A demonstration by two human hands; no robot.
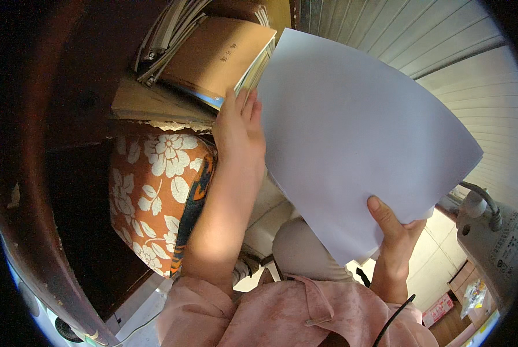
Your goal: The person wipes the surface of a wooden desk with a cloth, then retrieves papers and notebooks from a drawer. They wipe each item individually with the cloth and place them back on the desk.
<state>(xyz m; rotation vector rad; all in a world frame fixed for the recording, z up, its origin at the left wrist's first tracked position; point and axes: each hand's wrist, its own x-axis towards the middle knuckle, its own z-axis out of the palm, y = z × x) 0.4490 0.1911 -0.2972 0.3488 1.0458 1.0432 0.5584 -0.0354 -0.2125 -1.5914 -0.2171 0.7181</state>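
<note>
Slatted pale panelling (380, 26) closes off the upper right of this cramped corner, and light floor tiles (444, 243) show below. Opposite stands a dark wooden shelf (146, 107), its front edge chipped and rough. On it, towards the right-hand end, lies a tan-covered booklet (224, 55) above other papers, a strip of blue showing under its front corner; loose-leaved notebooks (175, 29) lean on their edges to its left. Under the shelf's front edge sits an orange floral cushion (155, 196).

Well clear of the shelf's right end, the white paper (357, 133), apparently more than 1 sheet, is held up over the lap, bowing slightly. The right hand (395, 234) has it by the near corner: thumb flat on top, fingers underneath, a firm-looking but single-point grip. The left hand (240, 130) is unclenched, fingers extended together at the booklet's front corner; whether they press on it or only stand just beside it, I cannot tell.

With just 1 corner supported, the sheets could droop, crease at the thumb or fan apart if that pinch loosens. A sideways push from the left fingers might skew the booklet's pile or tip it past the shelf's front edge. The splintered edge could also snag a sheet swung too low.
</note>
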